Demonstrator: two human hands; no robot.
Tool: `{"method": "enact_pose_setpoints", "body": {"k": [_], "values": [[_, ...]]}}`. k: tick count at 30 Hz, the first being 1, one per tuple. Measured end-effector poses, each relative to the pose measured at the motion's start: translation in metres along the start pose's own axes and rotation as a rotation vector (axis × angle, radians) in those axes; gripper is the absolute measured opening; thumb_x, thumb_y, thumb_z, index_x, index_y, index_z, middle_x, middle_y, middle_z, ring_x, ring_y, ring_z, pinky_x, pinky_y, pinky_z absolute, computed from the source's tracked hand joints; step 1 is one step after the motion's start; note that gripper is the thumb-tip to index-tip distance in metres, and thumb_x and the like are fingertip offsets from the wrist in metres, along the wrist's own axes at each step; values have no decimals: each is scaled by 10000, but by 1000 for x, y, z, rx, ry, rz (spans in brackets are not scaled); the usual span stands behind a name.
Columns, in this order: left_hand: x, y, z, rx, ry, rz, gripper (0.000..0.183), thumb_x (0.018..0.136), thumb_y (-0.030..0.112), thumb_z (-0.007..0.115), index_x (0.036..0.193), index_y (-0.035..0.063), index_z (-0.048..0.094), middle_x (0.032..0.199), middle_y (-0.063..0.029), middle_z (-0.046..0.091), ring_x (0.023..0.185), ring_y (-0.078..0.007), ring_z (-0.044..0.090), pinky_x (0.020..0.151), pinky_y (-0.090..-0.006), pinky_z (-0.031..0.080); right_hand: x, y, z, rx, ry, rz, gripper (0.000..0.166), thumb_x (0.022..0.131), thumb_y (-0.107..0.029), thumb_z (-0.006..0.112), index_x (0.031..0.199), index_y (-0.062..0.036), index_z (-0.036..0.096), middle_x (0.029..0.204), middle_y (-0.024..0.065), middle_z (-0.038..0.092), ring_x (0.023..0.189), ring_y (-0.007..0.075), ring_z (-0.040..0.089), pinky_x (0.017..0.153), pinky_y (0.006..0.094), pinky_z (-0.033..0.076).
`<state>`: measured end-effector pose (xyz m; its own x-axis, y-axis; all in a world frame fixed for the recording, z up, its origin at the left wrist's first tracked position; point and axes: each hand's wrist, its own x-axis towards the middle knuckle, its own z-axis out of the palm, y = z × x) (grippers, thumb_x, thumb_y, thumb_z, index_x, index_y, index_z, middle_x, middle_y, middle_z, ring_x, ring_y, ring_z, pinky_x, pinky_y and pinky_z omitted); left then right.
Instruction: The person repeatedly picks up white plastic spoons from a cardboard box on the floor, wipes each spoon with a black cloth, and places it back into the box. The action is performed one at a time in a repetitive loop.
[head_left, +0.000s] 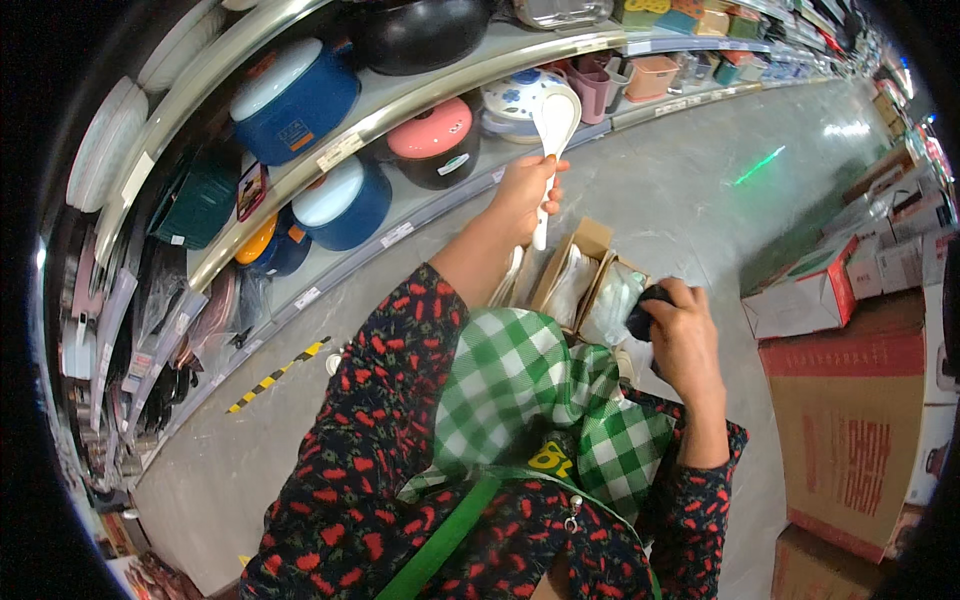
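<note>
My left hand (521, 195) grips a white ceramic soup spoon (559, 116) by its handle, the bowl end raised in front of a lidded pot with blue flowers (517, 101) on the lower shelf. In my right hand (686, 330) is a dark, soft-looking item (641, 311), partly covered by my fingers; its kind is unclear. Close beside that hand is a small cardboard box (600, 274) holding pale plastic-wrapped goods (616, 300). Another open carton (592, 236) next to it holds white items (570, 289). My green checked apron (510, 382) hides their near ends.
Shelves on the left carry blue pots (296, 105), a pink-lidded pot (431, 142) and a black pan (424, 34). Large cardboard boxes (844, 427) are stacked at the right. Black-and-yellow tape (277, 375) marks the grey floor (682, 172).
</note>
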<state>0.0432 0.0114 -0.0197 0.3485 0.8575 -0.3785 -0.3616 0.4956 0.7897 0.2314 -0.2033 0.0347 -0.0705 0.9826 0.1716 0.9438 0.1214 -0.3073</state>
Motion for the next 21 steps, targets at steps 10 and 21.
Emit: {"method": "enact_pose_setpoints", "body": {"k": [10,21], "values": [[66,-151,-197,1094,362,399,210,838,216,655,830,10,614,722,-130,626,634,-242,584,624,-404,471,4,-5,-16,-5,26,100,298,647,84,605,920,1,691,1092,150,595,966,348,545,831,412,484],[68,-266,-277,1245,372,273,195,835,176,649,969,41,693,890,-219,631,839,-387,602,738,-460,472,19,-10,-3,18,-158,234,302,601,116,600,887,40,657,1089,178,587,972,363,540,836,415,471]]}}
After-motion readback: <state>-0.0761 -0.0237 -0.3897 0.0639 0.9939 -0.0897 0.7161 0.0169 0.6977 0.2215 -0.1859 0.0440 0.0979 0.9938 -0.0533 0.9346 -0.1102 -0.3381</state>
